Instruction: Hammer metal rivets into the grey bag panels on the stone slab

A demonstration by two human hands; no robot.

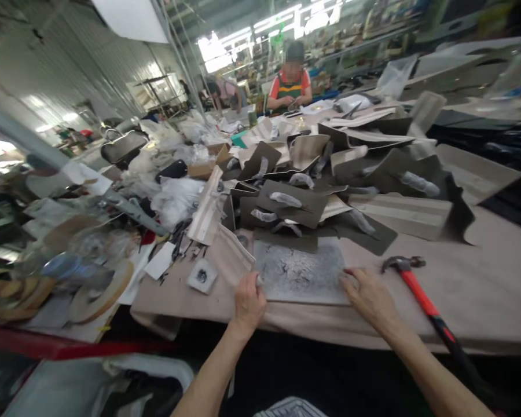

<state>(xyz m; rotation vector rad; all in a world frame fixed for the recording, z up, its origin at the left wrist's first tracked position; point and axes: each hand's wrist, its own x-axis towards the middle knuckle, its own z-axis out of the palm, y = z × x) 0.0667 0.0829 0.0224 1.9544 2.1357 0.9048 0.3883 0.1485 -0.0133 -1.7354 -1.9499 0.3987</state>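
A grey rectangular slab [301, 272], scuffed and marked in its middle, lies at the table's near edge. My left hand [249, 301] is closed at the slab's left side, fingers curled and thumb near the corner. At the opposite side, my right hand [369, 295] grips the right edge with bent fingers; its fingertips are partly hidden. To the right of that hand rests a claw hammer [421, 292] with a red and black handle. Just beyond the slab, dark panels with plastic-wrapped handles [286, 200] are heaped, one overlapping its far edge.
A small white block with a dark centre [202, 276] sits left of my left hand. Rolls of tape [102, 292] and plastic bags [178, 200] crowd the left. A slanting metal pole [130, 211] crosses there. Across the table, a person in a red top [290, 87] works.
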